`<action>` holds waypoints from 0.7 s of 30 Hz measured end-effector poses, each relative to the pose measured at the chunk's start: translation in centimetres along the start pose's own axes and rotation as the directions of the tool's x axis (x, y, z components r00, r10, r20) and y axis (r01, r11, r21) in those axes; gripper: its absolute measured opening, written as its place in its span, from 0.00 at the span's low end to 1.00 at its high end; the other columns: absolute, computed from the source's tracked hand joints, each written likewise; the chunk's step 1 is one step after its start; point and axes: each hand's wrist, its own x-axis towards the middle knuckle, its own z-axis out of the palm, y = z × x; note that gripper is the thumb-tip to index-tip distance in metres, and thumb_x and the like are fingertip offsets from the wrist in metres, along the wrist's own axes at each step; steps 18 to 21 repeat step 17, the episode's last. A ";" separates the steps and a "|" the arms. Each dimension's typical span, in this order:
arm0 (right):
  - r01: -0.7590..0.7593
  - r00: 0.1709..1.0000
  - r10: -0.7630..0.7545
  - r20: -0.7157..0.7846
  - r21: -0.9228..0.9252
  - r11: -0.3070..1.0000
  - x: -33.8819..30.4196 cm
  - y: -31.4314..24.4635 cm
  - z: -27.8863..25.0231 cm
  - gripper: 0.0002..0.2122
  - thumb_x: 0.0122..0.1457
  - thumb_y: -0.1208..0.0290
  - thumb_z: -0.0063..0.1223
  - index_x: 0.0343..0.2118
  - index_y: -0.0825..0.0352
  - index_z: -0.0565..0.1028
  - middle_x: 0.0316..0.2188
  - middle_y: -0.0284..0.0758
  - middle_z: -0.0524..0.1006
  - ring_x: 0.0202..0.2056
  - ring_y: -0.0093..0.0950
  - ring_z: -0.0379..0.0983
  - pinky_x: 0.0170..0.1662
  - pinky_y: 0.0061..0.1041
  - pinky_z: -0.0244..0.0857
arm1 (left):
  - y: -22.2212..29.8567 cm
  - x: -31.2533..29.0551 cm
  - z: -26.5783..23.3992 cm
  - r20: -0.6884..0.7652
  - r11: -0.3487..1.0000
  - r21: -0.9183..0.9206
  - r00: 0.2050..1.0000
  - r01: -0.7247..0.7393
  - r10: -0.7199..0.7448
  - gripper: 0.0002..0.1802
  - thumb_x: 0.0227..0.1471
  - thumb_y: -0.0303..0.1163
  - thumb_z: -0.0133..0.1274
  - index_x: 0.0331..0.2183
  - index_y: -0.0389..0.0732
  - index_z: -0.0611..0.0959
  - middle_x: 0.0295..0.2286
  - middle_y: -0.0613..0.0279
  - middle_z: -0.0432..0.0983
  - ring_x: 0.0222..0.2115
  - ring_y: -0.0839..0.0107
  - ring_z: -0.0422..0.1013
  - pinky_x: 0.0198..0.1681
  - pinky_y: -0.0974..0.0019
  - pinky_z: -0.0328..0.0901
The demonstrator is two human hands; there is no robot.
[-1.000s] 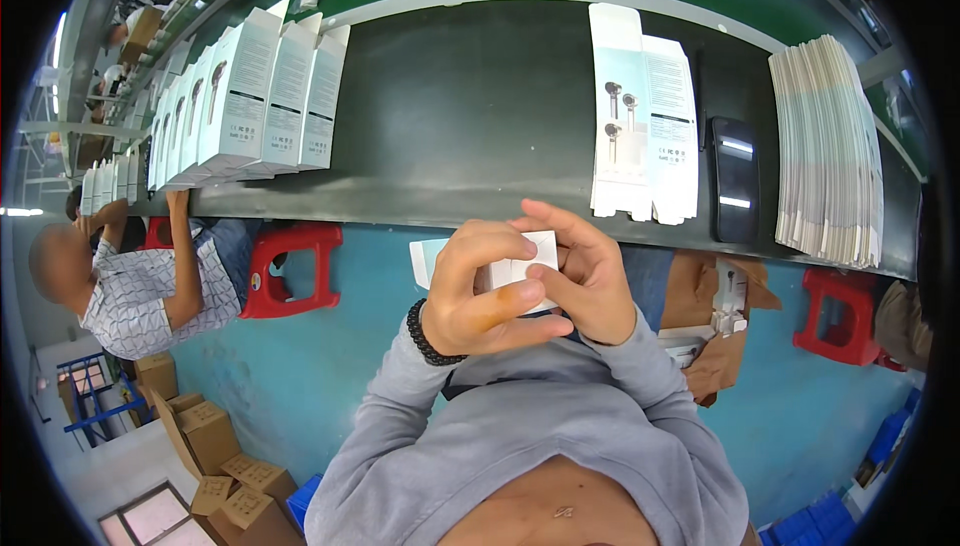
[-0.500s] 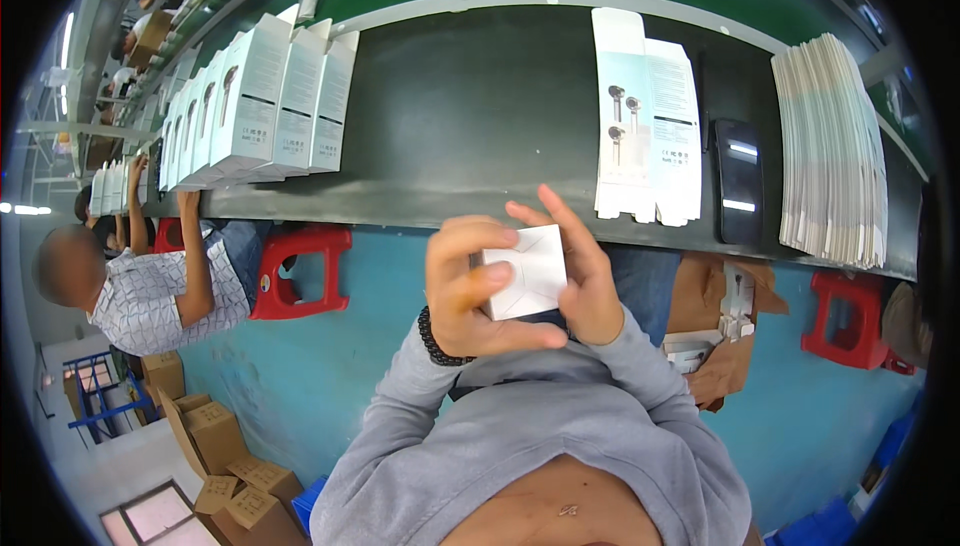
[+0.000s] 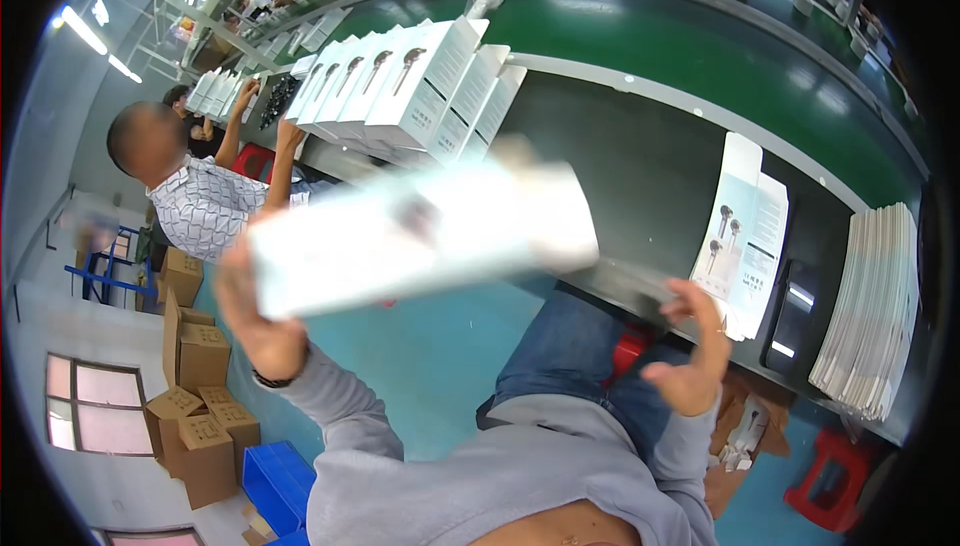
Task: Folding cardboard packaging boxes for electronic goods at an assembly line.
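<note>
My left hand (image 3: 258, 321), a dark beaded bracelet on its wrist, grips one end of a long white and pale-blue carton (image 3: 400, 236). Motion smears the carton, which lies across the view to the left of my body, its far end toward the workbench. My right hand (image 3: 695, 351) is off to the right by the bench edge, fingers spread, holding nothing. Closest to it on the bench is a flattened printed carton (image 3: 745, 236) with earphone pictures. Several standing cartons (image 3: 400, 86) form a row at the back left, partly behind the carton I hold.
A black phone-like slab (image 3: 792, 316) and a thick stack of flat cartons (image 3: 870, 311) lie on the dark bench (image 3: 610, 136) at right. A co-worker (image 3: 205, 186) sits at left. Brown boxes (image 3: 205, 446), a blue crate (image 3: 275, 486) and a red stool (image 3: 828, 476) stand on the floor.
My hands have parted; my left hand has swung the carton out to the left, and its long side now shows. My right hand has moved right, off the carton. The view has turned left.
</note>
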 end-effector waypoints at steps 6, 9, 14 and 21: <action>-0.084 0.993 0.035 -0.112 -0.474 0.876 -0.8 2.5 -4.3 0.28 0.44 0.61 0.60 0.47 0.71 0.68 0.44 0.44 0.68 0.43 0.38 0.65 0.46 0.33 0.57 | -10.3 4.9 -3.2 -0.518 0.930 0.289 0.854 0.228 -0.049 0.25 0.52 0.22 0.45 0.51 0.37 0.57 0.44 0.56 0.64 0.43 0.69 0.64 0.46 0.66 0.61; -0.087 0.992 0.123 0.005 -0.681 0.727 -1.5 3.1 -4.8 0.27 0.44 0.65 0.59 0.48 0.70 0.67 0.47 0.45 0.66 0.49 0.42 0.60 0.52 0.34 0.53 | -19.7 6.7 -5.7 -0.531 0.988 0.118 0.847 0.098 -0.021 0.23 0.51 0.22 0.47 0.49 0.36 0.60 0.40 0.56 0.66 0.38 0.72 0.66 0.42 0.71 0.61; -0.080 0.980 0.190 0.067 -0.736 0.673 -2.8 4.0 -5.0 0.30 0.40 0.66 0.62 0.50 0.67 0.66 0.51 0.44 0.62 0.52 0.43 0.56 0.54 0.37 0.51 | -29.0 7.4 -7.4 -0.558 0.974 0.094 0.821 0.206 -0.120 0.24 0.50 0.24 0.50 0.48 0.36 0.60 0.36 0.55 0.68 0.35 0.74 0.66 0.38 0.74 0.61; -0.051 0.944 0.286 0.166 -0.781 0.622 -3.3 4.4 -5.5 0.33 0.40 0.64 0.62 0.52 0.65 0.64 0.54 0.42 0.59 0.54 0.46 0.53 0.55 0.39 0.49 | -30.3 7.3 -7.0 -0.518 0.976 -0.054 0.830 0.213 -0.210 0.29 0.47 0.27 0.54 0.49 0.35 0.59 0.37 0.52 0.69 0.36 0.72 0.68 0.39 0.72 0.62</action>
